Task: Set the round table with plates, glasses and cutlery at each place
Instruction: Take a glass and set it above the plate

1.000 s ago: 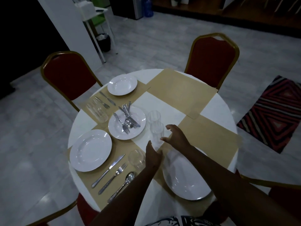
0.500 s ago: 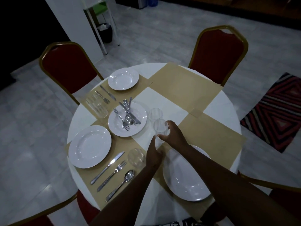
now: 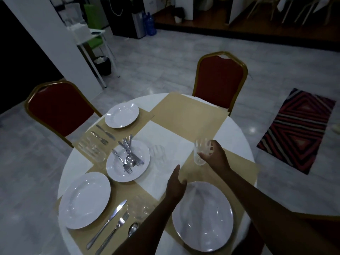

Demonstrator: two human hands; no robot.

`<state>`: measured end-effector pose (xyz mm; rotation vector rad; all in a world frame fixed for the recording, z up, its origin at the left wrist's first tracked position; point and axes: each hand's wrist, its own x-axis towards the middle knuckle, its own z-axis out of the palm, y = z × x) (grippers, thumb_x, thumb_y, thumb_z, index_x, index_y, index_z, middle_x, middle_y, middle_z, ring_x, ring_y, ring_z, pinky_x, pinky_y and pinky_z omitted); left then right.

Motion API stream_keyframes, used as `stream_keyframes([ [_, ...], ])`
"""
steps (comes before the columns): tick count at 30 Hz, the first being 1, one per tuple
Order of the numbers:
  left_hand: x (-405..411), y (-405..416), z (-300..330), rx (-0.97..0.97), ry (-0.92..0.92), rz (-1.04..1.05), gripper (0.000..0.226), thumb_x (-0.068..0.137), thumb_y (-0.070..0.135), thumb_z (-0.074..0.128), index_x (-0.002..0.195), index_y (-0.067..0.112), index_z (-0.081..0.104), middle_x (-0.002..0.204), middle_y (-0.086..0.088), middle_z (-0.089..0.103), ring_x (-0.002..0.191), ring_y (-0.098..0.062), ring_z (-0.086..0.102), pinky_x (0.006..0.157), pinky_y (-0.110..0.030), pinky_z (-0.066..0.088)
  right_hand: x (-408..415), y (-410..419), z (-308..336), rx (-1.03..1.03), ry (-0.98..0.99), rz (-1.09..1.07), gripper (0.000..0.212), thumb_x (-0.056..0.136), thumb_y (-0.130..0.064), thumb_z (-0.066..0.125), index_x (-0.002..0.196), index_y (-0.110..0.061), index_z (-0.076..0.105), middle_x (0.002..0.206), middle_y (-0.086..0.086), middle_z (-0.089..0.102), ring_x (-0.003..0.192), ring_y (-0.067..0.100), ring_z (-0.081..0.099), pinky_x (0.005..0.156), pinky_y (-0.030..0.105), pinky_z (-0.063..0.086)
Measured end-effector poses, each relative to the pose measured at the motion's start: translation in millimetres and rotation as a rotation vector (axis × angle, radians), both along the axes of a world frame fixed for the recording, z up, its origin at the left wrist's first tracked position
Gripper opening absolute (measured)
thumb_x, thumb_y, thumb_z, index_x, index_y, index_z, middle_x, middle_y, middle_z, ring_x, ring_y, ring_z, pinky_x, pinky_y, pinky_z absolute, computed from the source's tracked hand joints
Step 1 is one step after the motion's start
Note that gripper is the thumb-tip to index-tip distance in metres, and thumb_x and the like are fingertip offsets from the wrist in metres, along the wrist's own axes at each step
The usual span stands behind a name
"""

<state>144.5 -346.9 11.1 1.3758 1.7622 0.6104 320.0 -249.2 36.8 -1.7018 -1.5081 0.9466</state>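
Since half a second ago the right hand (image 3: 211, 155) has lifted one glass (image 3: 200, 153) away from the second glass (image 3: 159, 155) and carried it out to the right; the left hand (image 3: 174, 183) has let go and dropped back.

Right hand: fingers and thumb curled round the glass's upper half, glass roughly upright. It sits over the inner corner of the tan placemat (image 3: 230, 172); can't tell if its base touches the mat. Left hand: fingers straight and together, holding nothing, just below-left of the right hand, at the far rim of the near plate (image 3: 202, 218).

Handling, my read: clear tumbler, light, rigid, smooth so slippery, breakable. A mid-wall wrap is the safe hold; keep fingers off the rim and set it down flat, don't drop it.

Room: open mat ahead and right of the right hand, nothing standing there. Table (image 3: 237, 137) edge lies further right, so don't overshoot. Near plate is just below the hand; place the glass beyond its rim. Second glass stands well to the left beside the small plate (image 3: 117, 172) stacked with spare cutlery (image 3: 128, 155), out of the path.

Left place has plate, glass and cutlery; this near place has only a plate, and the far-right mat is bare.
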Motion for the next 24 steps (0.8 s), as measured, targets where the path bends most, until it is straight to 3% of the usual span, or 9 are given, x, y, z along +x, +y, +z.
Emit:
stream_keyframes([
  [10, 1.8, -9.8, -6.1, -0.086, 0.054, 0.032, 0.063, 0.091, 0.024, 0.060, 0.147, 0.018, 0.031, 0.151, 0.001, 0.038, 0.135, -0.019, 0.042, 0.112, -0.033, 0.037, 23.3, 48.6, -6.1, 0.013, 0.000, -0.050, 0.058, 0.071, -0.029, 0.080, 0.117, -0.010, 0.049, 0.116, 0.010, 0.059, 0.104, 0.025, 0.059, 0.086, 0.040, 0.054],
  [17, -0.6, -10.2, -2.6, -0.115, 0.072, 0.076, 0.061, 0.092, 0.021, 0.059, 0.147, 0.015, 0.031, 0.152, -0.002, 0.037, 0.138, -0.020, 0.040, 0.114, -0.035, 0.034, 22.6, 51.3, -12.9, 0.011, -0.032, -0.045, 0.058, 0.072, -0.028, 0.079, 0.117, -0.006, 0.049, 0.115, 0.012, 0.058, 0.103, 0.026, 0.058, 0.079, 0.027, 0.047],
  [24, 7.4, -10.0, -1.4, -0.135, 0.059, 0.086, 0.060, 0.093, 0.021, 0.059, 0.146, 0.017, 0.032, 0.151, -0.001, 0.039, 0.135, -0.020, 0.043, 0.109, -0.030, 0.038, 28.6, 48.6, -8.3, -0.005, -0.038, -0.036, 0.060, 0.073, -0.026, 0.079, 0.120, -0.005, 0.049, 0.118, 0.013, 0.058, 0.106, 0.027, 0.059, 0.080, 0.027, 0.048],
])
